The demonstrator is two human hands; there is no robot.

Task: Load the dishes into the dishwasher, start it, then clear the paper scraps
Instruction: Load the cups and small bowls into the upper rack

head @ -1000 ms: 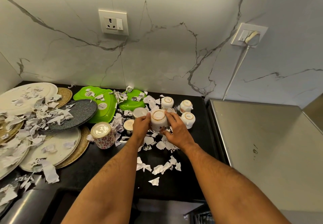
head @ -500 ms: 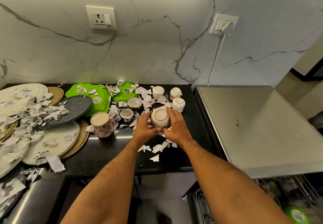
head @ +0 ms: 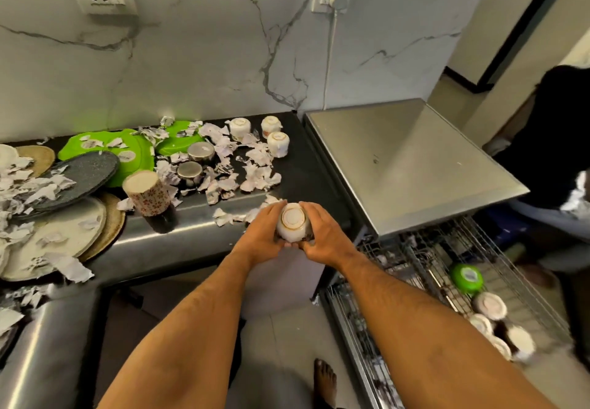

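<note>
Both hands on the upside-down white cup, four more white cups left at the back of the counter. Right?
Not quite: the head view shows three white cups left at the back of the counter, not four. The rest holds: the left hand and right hand both hold the upside-down white cup.

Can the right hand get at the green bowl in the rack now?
Probably not yet: the right hand and the left hand both hold a white cup. The way to the green bowl in the rack looks free.

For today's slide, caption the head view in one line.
Both hands, left hand and right hand, hold an upturned white cup above the counter's edge.
</note>
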